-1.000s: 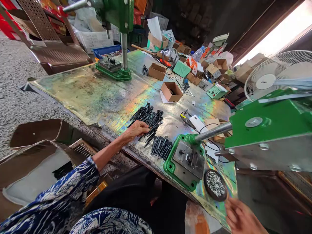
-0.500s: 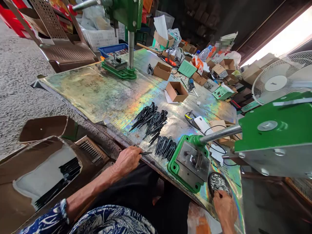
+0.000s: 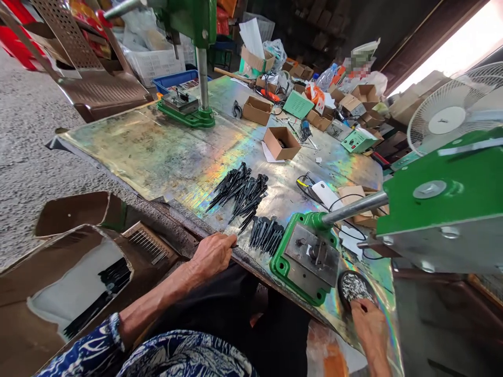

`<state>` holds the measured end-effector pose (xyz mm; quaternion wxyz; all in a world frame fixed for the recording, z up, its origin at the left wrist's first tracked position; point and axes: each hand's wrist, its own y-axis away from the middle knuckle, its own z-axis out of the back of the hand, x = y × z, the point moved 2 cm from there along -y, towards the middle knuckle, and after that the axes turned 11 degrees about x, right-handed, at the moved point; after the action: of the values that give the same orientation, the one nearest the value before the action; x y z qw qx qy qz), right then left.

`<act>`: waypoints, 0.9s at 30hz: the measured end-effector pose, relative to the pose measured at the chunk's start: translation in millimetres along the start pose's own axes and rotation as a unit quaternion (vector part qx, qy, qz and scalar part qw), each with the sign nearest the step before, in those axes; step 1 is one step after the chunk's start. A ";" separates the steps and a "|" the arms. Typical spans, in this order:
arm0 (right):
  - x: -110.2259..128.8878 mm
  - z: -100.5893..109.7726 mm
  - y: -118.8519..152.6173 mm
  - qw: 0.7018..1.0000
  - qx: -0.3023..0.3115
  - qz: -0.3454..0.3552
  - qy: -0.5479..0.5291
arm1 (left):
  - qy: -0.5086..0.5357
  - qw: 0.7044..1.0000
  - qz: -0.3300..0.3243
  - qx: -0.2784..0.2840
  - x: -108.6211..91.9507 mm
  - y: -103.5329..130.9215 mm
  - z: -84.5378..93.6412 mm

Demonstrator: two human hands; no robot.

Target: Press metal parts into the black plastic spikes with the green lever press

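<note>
Nearest, the person's left hand [image 3: 214, 254] is resting at the near edge of the table [image 3: 165, 152], its fingers curled in and pinching what looks like one thin black spike, though most of that piece is hidden by the hand. The right hand [image 3: 367, 324] is sitting at the table's near right corner, its fingertips touching the rim of a small round dish [image 3: 353, 288] filled with tiny silvery metal pieces; whether it is gripping any of them I cannot tell.

Between the two hands, the green base of a hand press [image 3: 306, 259] is standing on the table with a grey metal plate on top, and its steel column is leaning away to the right into a large green head. Just left of that base, a small bunch of black spikes [image 3: 265, 235] is lying near the left hand's fingertips. A little farther back, a bigger heap of black spikes [image 3: 239, 191] is spreading out over the shiny, rainbow-tinted sheet covering the table.

To the left, off the table and below its edge, an open cardboard carton [image 3: 74, 283] is holding more black pieces.

Farther along the table, an open brown box [image 3: 281, 142] is sitting by itself, and a white device with a black cable [image 3: 324, 195] is lying to its right. At the far end, a second green press [image 3: 188, 107] is standing upright, with small cartons and clutter crowding behind it and a white fan [image 3: 451, 118] facing in from the right.
</note>
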<state>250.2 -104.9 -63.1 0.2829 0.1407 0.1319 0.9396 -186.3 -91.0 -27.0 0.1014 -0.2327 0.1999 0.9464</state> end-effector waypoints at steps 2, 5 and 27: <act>-2.6 -0.4 -0.8 1.000 -0.001 -0.007 -0.018 | 0.013 1.000 0.005 -0.003 0.2 -0.9 -1.7; -4.7 -2.7 -0.5 0.999 -0.005 -0.014 -0.034 | 0.041 0.999 0.021 -0.018 0.5 -1.5 -5.1; -1.1 -10.9 5.8 0.999 -0.018 -0.002 -0.037 | 0.049 0.987 0.131 -0.074 -16.3 -12.7 -0.3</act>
<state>244.5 -112.0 -71.5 0.2919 0.1699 0.1050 0.9354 -168.4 -81.3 -23.7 -0.0512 -0.2570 0.1628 0.9512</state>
